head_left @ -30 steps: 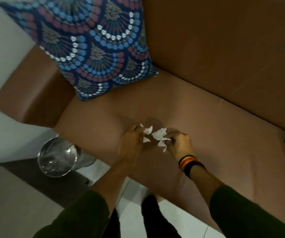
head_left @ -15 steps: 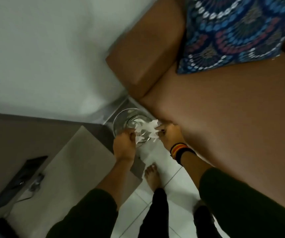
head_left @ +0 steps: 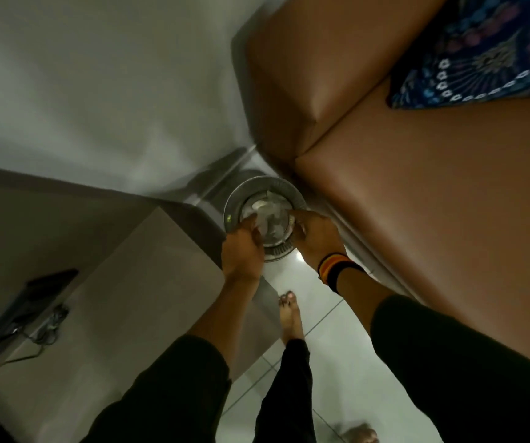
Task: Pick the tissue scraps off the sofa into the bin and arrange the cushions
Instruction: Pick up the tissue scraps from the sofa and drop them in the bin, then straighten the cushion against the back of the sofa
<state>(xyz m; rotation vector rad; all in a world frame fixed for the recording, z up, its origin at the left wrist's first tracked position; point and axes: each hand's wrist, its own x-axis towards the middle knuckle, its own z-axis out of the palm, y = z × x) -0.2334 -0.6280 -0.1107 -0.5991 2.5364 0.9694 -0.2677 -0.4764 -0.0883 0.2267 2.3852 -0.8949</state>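
Observation:
A round metal bin (head_left: pixel 233 204) stands on the floor in the corner between the wall and the brown sofa (head_left: pixel 433 219). Both my hands are over its mouth. My left hand (head_left: pixel 241 247) is at the bin's near left rim and my right hand (head_left: pixel 315 238), with a striped wristband, at its right rim. White tissue scraps (head_left: pixel 268 215) show blurred between the fingertips of both hands, down inside the bin's opening. A blue patterned cushion (head_left: pixel 481 55) leans at the sofa's left end, by the armrest (head_left: pixel 305 78).
A white wall (head_left: pixel 97 91) is behind the bin. A low pale cabinet (head_left: pixel 129 298) with a dark device and cables (head_left: pixel 33 308) stands at the left. My bare foot (head_left: pixel 291 318) is on the white tiled floor next to the sofa's front edge.
I turned from the sofa seat to the bin, carrying the tissue scraps in both hands. The hands have dropped from just above the bin down to its mouth.

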